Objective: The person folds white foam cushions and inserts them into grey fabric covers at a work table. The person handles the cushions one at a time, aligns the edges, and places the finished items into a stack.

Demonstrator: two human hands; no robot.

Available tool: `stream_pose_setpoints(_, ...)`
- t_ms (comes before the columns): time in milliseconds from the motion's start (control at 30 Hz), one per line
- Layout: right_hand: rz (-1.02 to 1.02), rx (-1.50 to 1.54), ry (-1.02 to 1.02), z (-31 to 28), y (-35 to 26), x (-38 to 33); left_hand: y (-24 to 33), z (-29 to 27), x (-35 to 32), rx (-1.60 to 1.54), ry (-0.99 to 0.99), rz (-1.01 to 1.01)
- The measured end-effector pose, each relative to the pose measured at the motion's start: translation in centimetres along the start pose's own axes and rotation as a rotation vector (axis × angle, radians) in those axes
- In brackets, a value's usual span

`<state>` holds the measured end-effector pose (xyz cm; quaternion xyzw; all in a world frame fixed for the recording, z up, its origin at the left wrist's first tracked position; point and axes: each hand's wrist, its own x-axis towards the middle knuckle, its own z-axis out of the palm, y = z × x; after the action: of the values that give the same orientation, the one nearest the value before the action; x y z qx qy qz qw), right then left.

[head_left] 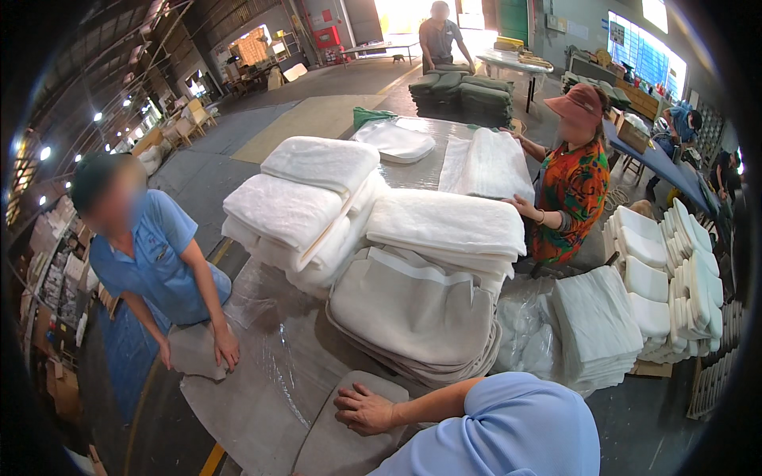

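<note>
Grey pad [337,444] lies flat at the near edge of the desk [262,389], in front of the big grey stack [413,317]. It looks thin, soft and light, probably floppy; its far edge seems best for the grip. Right hand [367,410] rests palm down on that edge, fingers spread, gripping nothing. Left hand is not visible.

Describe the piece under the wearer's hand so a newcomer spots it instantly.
On the plastic-covered table, look at its near edge. A flat grey fabric panel lies there alone under the hand, unlike the stacked grey covers behind it.
</note>
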<state>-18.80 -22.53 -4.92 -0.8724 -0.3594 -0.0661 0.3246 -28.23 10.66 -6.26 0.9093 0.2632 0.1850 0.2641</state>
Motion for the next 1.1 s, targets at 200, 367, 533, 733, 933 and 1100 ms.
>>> stream_pose_setpoints(200, -0.003, -0.023, -0.002, 0.0, 0.0, 0.0, 0.4, 0.9, -0.4, 0.094, 0.077, 0.029)
stream_pose_setpoints(367, -0.004, -0.023, 0.011, 0.5, 0.1, 0.0, 0.5, 1.3, -0.3, 0.116, 0.089, 0.011)
stream_pose_setpoints(533, -0.003, -0.006, -0.01, 0.3, 0.1, 0.1, 0.6, 1.5, -0.2, 0.126, 0.097, 0.001)
stream_pose_setpoints(733, 0.0, 0.004, -0.031, 0.1, 0.1, 0.1, 0.7, 1.5, -0.2, 0.143, 0.101, -0.001)
stream_pose_setpoints(933, -0.005, 0.018, -0.029, 0.0, 0.0, 0.2, 0.7, 1.7, -0.2, 0.152, 0.109, 0.007)
stream_pose_setpoints(1100, -0.001, 0.054, -0.046, -0.1, -0.1, 0.3, 0.6, 1.7, -0.1, 0.159, 0.122, 0.015)
